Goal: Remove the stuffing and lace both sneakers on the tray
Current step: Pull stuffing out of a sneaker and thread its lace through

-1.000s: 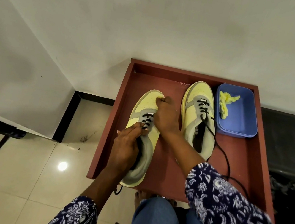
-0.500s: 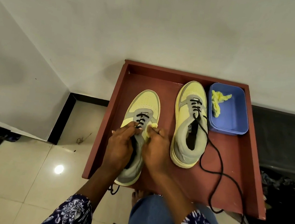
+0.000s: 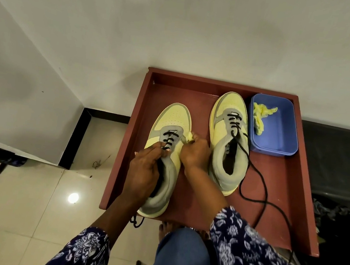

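Two yellow and grey sneakers stand on a red-brown tray. My left hand grips the left sneaker at its tongue and opening. My right hand pinches a yellow wad of stuffing at the right side of that sneaker's laces. Black lace runs through its lower eyelets only. The right sneaker is laced at the front, and its long black lace trails loose over the tray and off its near edge.
A blue plastic tub at the tray's far right corner holds another yellow wad of stuffing. The tray sits against a white wall. Tiled floor lies to the left, a dark bench and a black bag to the right. My knee is below the tray.
My right hand came back from the left sneaker's toe to its right side and now holds yellow stuffing. The left hand keeps its grip on the sneaker.
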Demonstrator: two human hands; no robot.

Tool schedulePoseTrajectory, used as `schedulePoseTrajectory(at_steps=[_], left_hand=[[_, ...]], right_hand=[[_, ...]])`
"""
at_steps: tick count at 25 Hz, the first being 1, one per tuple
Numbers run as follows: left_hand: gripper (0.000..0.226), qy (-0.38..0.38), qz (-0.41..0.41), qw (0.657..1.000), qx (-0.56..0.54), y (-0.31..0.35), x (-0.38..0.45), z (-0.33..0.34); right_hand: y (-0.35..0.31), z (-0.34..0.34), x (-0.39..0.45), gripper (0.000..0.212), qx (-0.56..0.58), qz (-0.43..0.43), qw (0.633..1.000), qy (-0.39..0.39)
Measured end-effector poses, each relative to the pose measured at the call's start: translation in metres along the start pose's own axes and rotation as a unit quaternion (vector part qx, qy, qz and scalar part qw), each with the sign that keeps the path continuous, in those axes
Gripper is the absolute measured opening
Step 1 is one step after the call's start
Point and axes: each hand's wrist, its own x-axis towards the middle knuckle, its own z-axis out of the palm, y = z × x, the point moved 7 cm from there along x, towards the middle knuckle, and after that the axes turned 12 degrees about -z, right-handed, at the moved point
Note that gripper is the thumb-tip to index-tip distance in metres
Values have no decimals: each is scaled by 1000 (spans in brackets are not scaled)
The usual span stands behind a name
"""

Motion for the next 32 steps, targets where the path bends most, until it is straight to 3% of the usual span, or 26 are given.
schedulePoseTrajectory(at_steps=[5,11,22,29,32], left_hand=[[29,4,6,1000,-13,2,0,-1],[29,3,-1,1000,-5,1,1,1],[27,14,-6,1000,-12,5,0,-2],[28,13,-12,1000,-14,5,0,-2],[29,3,-17,1000,-11,7,1,-3]], right_hand=[[-9,2,19,43,18,2,1000,-4],[13,6,-14,46,5,3,1000,-21],[50,22,-102,49,193,99,976,-26],[44,15,-118,31,144,92,984,-50],[48,16,-121,31,159,133,974,-89]])
